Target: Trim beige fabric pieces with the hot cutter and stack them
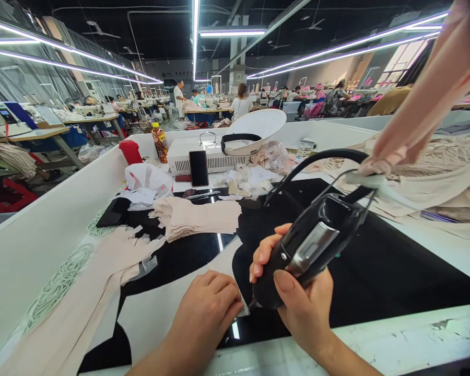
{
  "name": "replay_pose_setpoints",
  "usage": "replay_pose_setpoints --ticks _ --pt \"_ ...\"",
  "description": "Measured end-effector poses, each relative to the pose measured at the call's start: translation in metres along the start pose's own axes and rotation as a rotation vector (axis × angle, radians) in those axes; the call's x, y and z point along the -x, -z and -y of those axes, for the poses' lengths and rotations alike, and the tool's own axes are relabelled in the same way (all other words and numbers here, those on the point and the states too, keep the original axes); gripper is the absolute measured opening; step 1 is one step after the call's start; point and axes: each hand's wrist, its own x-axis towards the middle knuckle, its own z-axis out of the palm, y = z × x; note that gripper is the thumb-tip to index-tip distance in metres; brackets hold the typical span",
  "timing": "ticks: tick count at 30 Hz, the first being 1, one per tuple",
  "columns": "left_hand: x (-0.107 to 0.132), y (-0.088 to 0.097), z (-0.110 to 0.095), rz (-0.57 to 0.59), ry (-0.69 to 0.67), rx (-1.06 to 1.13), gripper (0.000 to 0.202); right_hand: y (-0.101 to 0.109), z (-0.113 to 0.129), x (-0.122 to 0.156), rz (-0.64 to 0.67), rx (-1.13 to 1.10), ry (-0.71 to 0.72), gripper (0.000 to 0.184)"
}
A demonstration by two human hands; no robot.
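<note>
My right hand [303, 297] is wrapped round a black corded handheld power tool [309, 250], its thumb across the near side. The tool tilts down to the left, and its narrow tip is beside the right end of a pale fabric piece [152, 308]. On that end rests my left hand [209, 308], fingers curled together at the fabric's edge, close to the tool's tip. Under the fabric lies a glossy black board [376, 266]. A twisted pink cloth strip [426, 109] is tied to the top of the tool, near its thick black cord [313, 154].
Stacked beige fabric pieces [199, 216] lie behind my left hand, with long beige strips [97, 277] to the left. At the back are a white box-shaped device [184, 156], a phone [198, 168] and a bottle [160, 142]. Cream fabric [454, 188] is heaped at right. People work beyond.
</note>
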Motion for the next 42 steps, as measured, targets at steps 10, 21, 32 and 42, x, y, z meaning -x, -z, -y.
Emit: replay_pose_setpoints --ticks 10,21,32,42 --pt "-0.001 0.002 -0.002 0.001 -0.014 -0.004 0.015 0.002 -0.002 0.003 0.028 0.011 -0.003 0.041" --pt "0.0 0.001 0.001 -0.001 -0.008 0.008 0.014 -0.001 -0.004 0.002 0.004 0.014 0.002 0.039" --pt "0.0 0.001 0.002 0.002 -0.002 -0.001 0.014 -0.002 -0.003 0.003 -0.004 0.073 -0.017 0.038" --pt "0.006 0.011 0.004 -0.05 -0.095 0.047 0.014 0.0 0.002 -0.004 -0.007 0.083 -0.012 0.044"
